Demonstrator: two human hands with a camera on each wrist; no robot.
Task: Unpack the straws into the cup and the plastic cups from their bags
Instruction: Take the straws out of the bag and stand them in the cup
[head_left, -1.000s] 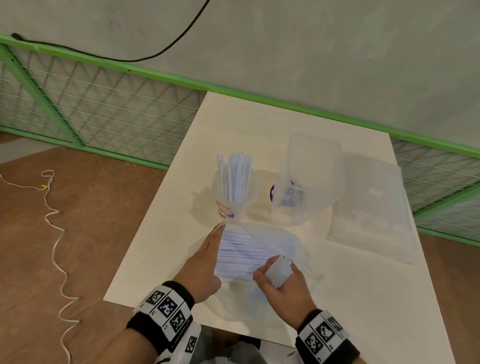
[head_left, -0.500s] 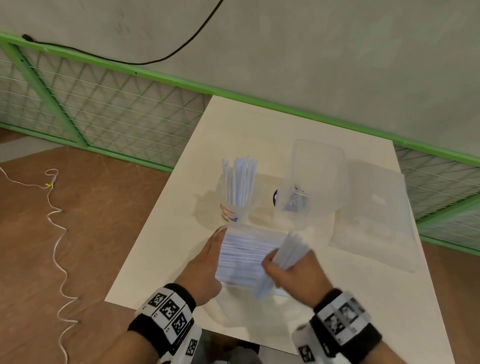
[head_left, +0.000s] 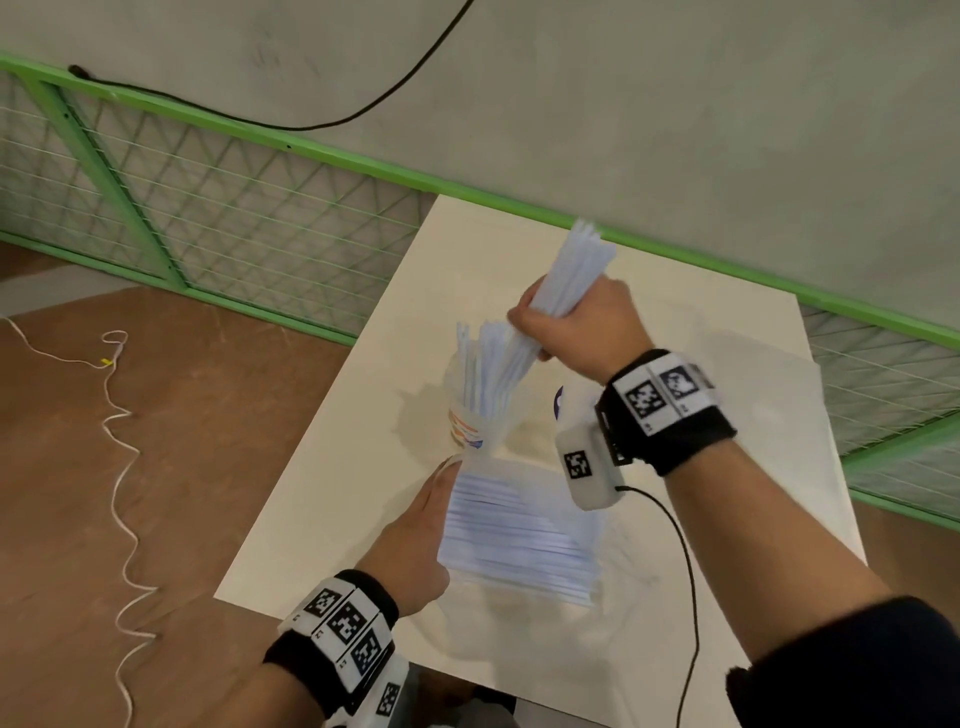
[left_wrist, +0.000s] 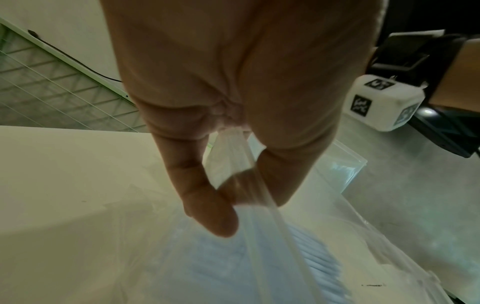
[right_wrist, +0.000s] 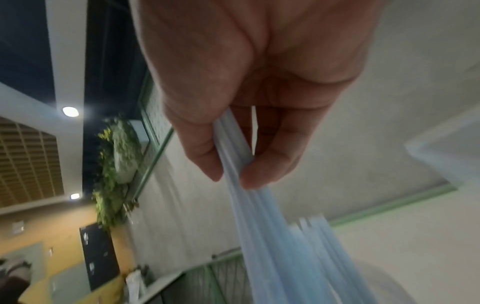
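Observation:
My right hand (head_left: 563, 322) grips a bundle of pale blue straws (head_left: 566, 275) tilted over the clear cup (head_left: 478, 421), their lower ends among the straws that stand in it. In the right wrist view, thumb and fingers (right_wrist: 262, 168) pinch the bundle (right_wrist: 262, 226). My left hand (head_left: 415, 535) pinches the mouth edge of the clear straw bag (head_left: 519, 535), which lies flat on the table with several straws inside. The left wrist view shows the bag's rim (left_wrist: 239, 164) caught between thumb (left_wrist: 207, 205) and finger. My right forearm hides the bag of plastic cups.
The white table (head_left: 363, 493) ends close to my body and at the left. A green mesh fence (head_left: 208, 218) and grey wall stand behind it. A white cord (head_left: 119, 467) lies on the brown floor at the left. A flat clear bag (head_left: 779, 415) lies at the right.
My right hand lifted a bundle of straws out of the bag and carried it up and away to the cup. The left hand stayed on the bag's edge.

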